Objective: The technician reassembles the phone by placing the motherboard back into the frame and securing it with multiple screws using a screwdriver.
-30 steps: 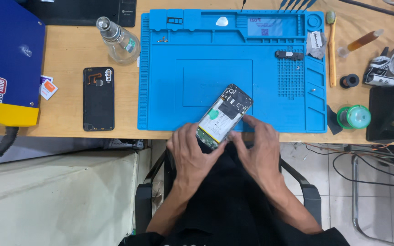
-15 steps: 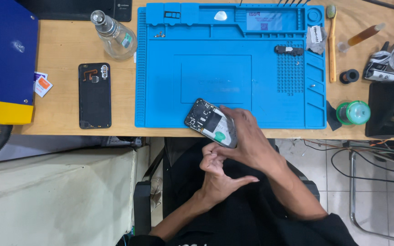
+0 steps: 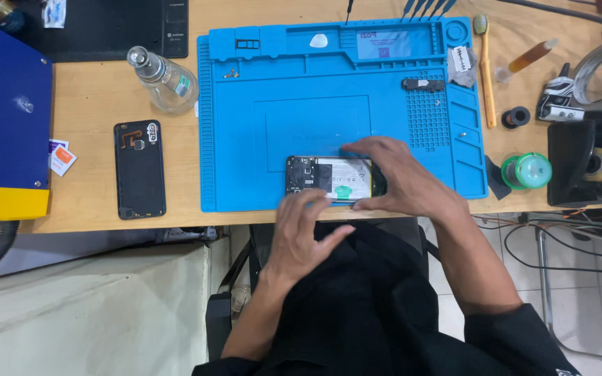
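**Our hands on the open phone**

Our right hand [image 3: 402,182] grips the open phone [image 3: 329,175] by its right end, thumb below and fingers over the top edge. Our left hand [image 3: 304,233] is loose and holds nothing; its fingertips touch the phone's lower edge. The phone lies flat and sideways, its insides showing, at the 6 o'clock edge of the blue mat [image 3: 301,97].

The mat sits on the wooden table [image 3: 92,90]. At 9 o'clock from the phone, off the mat, lies the black back cover [image 3: 139,169]. At 10 o'clock stands a clear glass bottle [image 3: 165,83]. At 3 o'clock, just past the mat, is a green round tub [image 3: 527,170]. At 2 o'clock lies a toothbrush [image 3: 485,69], and near it a small black ring [image 3: 515,116]. Far off at 9 o'clock stands a big blue box [image 3: 5,125].
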